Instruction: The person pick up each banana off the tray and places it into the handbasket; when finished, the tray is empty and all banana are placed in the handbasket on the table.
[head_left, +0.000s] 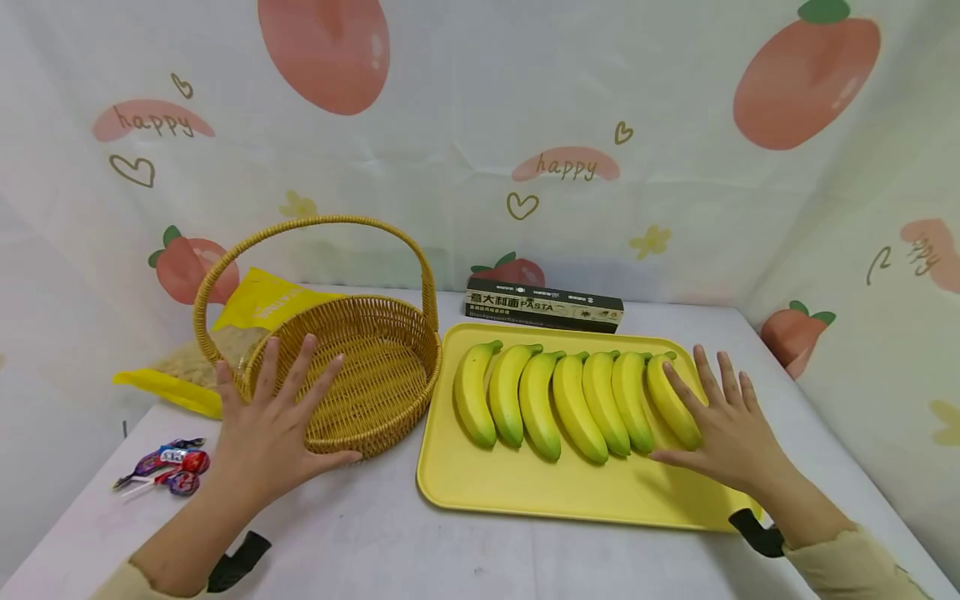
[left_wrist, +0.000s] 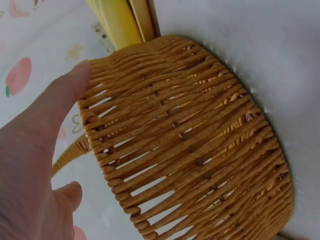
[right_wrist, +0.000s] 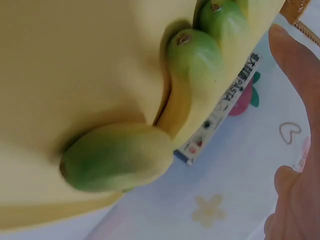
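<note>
My left hand (head_left: 272, 433) hovers with spread fingers in front of the round wicker basket (head_left: 408, 421), overlapping its near left rim in the head view. In the left wrist view the thumb lies beside the woven wall of the basket (left_wrist: 185, 140). The basket has a tall arched handle, and no contents show inside. My right hand (head_left: 731, 433), fingers fanned out, is over the right end of a yellow tray (head_left: 517, 492). Several yellow-green bananas lie side by side on the tray; the rightmost banana (head_left: 667, 400) is closest to that hand, partly behind its fingers. Both hands hold nothing.
A black pasta box (head_left: 543, 306) stands behind the tray by the back cloth. Behind and left of the basket lies a yellow bag (head_left: 270, 302) with a see-through part. Wrapped lollipops (head_left: 176, 467) lie at the table's left side. Printed cloth encloses the table's back and sides.
</note>
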